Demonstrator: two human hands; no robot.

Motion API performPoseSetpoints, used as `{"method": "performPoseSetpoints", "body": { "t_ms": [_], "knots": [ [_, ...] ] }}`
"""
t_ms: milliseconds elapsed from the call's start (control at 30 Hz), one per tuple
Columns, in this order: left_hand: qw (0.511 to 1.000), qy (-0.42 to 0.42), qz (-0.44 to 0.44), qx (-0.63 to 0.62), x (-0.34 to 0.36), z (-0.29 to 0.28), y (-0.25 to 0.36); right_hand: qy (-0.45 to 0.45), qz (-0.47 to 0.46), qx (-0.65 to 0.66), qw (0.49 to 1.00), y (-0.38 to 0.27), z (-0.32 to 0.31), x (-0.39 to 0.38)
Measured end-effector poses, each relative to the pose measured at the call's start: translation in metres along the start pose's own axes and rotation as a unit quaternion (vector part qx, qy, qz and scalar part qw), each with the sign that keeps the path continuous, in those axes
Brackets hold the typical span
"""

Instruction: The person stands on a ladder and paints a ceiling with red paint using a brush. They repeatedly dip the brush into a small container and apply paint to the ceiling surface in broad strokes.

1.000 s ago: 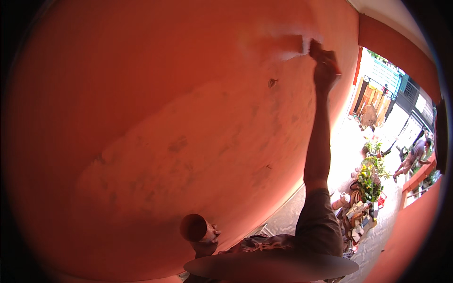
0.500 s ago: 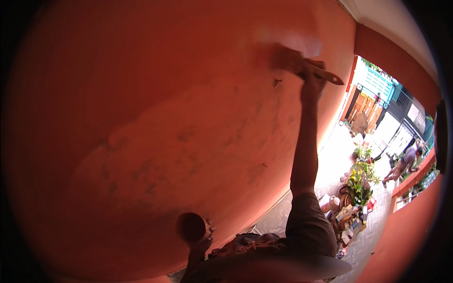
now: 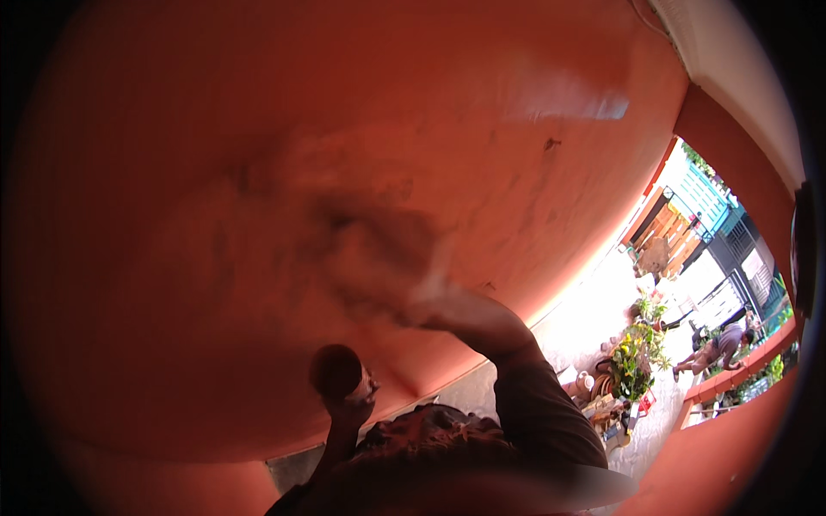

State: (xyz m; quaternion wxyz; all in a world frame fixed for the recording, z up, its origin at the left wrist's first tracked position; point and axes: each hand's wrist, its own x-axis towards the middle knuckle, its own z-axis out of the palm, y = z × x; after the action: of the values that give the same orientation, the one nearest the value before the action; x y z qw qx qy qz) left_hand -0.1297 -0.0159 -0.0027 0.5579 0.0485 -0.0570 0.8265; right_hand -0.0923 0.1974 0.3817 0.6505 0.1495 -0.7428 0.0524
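Observation:
A red-orange wall [image 3: 482, 189] fills most of the view, with a glossy wet-looking sheen high on it and dull, dark-mottled patches lower down. My left hand [image 3: 362, 397] is closed round a round cup-like container [image 3: 334, 371], held low beside the wall; its contents cannot be made out. My right hand [image 3: 417, 303], smeared by motion, is in front of the middle of the wall. A paintbrush [image 3: 387, 236] shows there as a dark blur in that hand, its pale handle just visible. Whether the bristles touch the wall is unclear.
On the right, potted plants [image 3: 635, 354] and a pile of assorted things [image 3: 607, 417] stand on the bright floor. Another person [image 3: 721, 347] bends over beyond them, near a low red-orange ledge [image 3: 731, 382]. A gate [image 3: 667, 228] lies farther back.
My right hand with the paintbrush has swung down and left from high on the wall, my elbow now bent. The view has shifted slightly; my left hand still holds the container.

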Motion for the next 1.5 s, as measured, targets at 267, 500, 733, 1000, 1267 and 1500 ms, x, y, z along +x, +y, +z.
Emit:
{"method": "performPoseSetpoints", "body": {
  "t_ms": [267, 500, 733, 1000, 1267, 1500],
  "knots": [
    [0.999, -0.012, 0.038, 0.025, 0.011, 0.021, -0.02, 0.041, 0.063, 0.022, 0.997, 0.026, 0.0, -0.001],
    [0.96, 0.084, 0.154, 0.216, -0.008, 0.056, -0.046, 0.181, 0.156, -0.192, 0.952, 0.096, -0.128, -0.006],
    [0.987, 0.0, 0.123, 0.102, -0.011, 0.058, -0.021, 0.105, 0.08, -0.094, 0.987, 0.017, -0.024, -0.008],
    [0.986, -0.013, 0.148, 0.07, -0.015, 0.044, -0.006, -0.029, -0.002, 0.219, 0.975, -0.118, 0.101, 0.001],
    [0.984, -0.008, 0.172, 0.052, -0.042, 0.058, -0.009, 0.16, 0.178, -0.084, 0.967, 0.049, -0.043, -0.016],
    [0.975, 0.052, 0.198, 0.086, -0.045, 0.049, -0.002, 0.166, 0.163, -0.11, 0.966, 0.045, -0.048, -0.021]
  ]
}}
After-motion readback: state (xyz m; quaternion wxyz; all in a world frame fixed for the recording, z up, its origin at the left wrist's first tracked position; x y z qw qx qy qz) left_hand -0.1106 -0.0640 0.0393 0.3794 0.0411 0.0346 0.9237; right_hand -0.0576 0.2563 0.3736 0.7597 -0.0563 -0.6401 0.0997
